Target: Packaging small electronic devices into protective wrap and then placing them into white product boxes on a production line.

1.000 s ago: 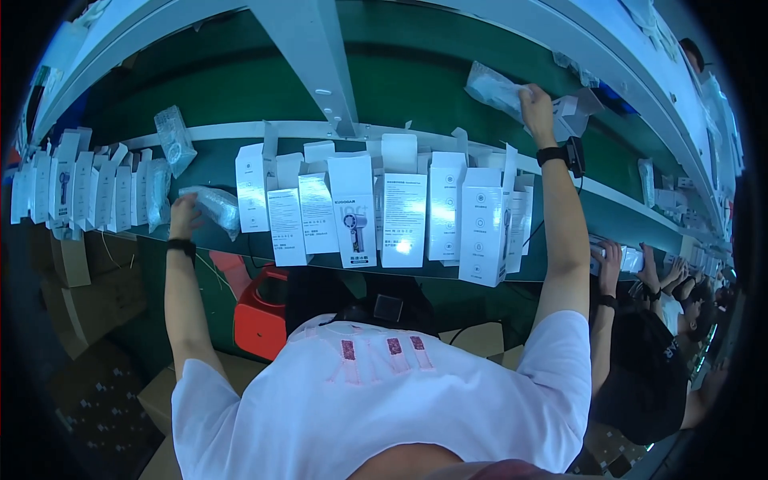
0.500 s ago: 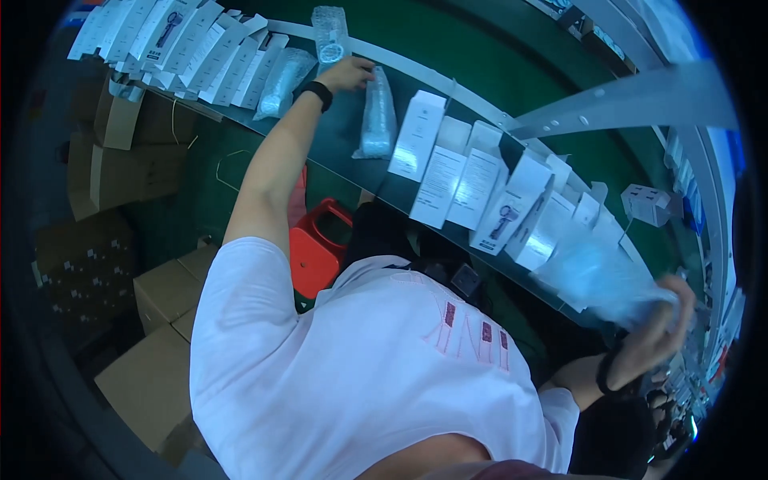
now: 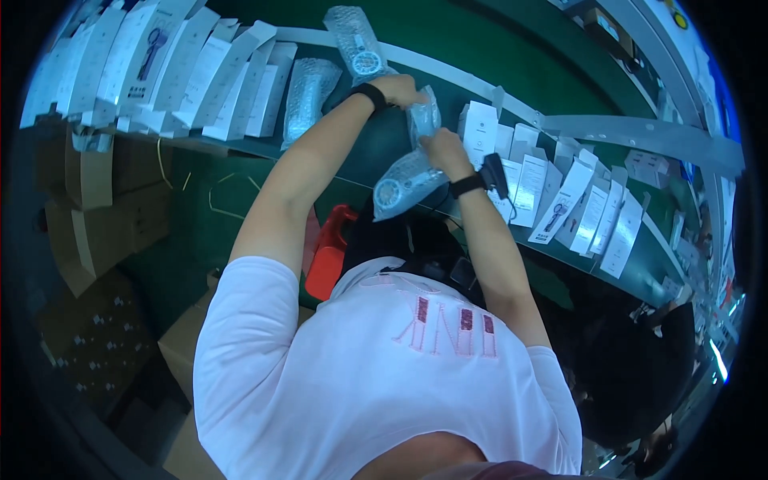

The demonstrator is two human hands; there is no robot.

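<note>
My right hand grips a bubble-wrapped handheld fan, whose round head shows through the wrap and hangs at the table's near edge. Just beyond it, my left hand has its fingers closed at the top of a bubble-wrapped length. Where the two wrapped pieces meet is covered by my right fingers, so I cannot tell whether they are separate. Another wrapped fan lies behind my left hand, round head toward me. A further bubble-wrapped item rests left of my left forearm.
White printed boxes stand packed along the table's left end. More white boxes lean in a row at the right. A grey metal bar crosses at the far right. Below are a red stool and brown cartons.
My right hand has swung in from the far right to beside my left hand, bringing a wrapped item. The wrapped piece at my left hand has shifted. The view has turned slightly.
</note>
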